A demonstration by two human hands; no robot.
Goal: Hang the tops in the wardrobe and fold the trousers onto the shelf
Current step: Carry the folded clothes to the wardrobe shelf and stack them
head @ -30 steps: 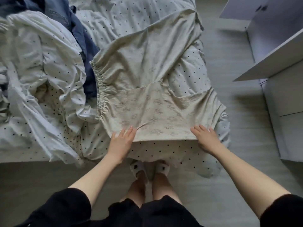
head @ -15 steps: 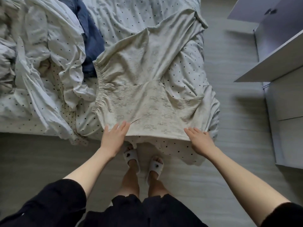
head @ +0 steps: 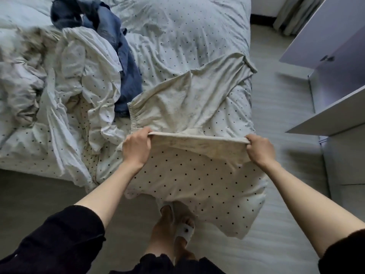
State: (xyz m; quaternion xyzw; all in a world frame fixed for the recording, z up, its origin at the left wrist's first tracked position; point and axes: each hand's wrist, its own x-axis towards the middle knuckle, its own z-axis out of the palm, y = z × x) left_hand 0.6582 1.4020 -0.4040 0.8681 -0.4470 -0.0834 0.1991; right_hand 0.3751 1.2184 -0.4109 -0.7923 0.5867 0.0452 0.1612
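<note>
Cream patterned trousers (head: 189,103) lie spread across the foot of the bed, elastic waistband to the left, one leg running toward the far right. My left hand (head: 136,149) and my right hand (head: 259,150) each grip the near edge of the trousers and hold it lifted off the bed. The lifted edge stretches taut between both hands. The fabric's underside (head: 197,144) faces me.
A white dotted top (head: 87,76) lies crumpled left of the trousers, with blue denim (head: 118,56) beyond it. The dotted bedsheet (head: 197,182) hangs off the bed's near edge over my feet. The wardrobe's open white door (head: 327,34) and shelf (head: 325,113) are at the right.
Both hands went from lying flat on the trousers' near edge to gripping it and lifting it up and away from me. The camera moved closer.
</note>
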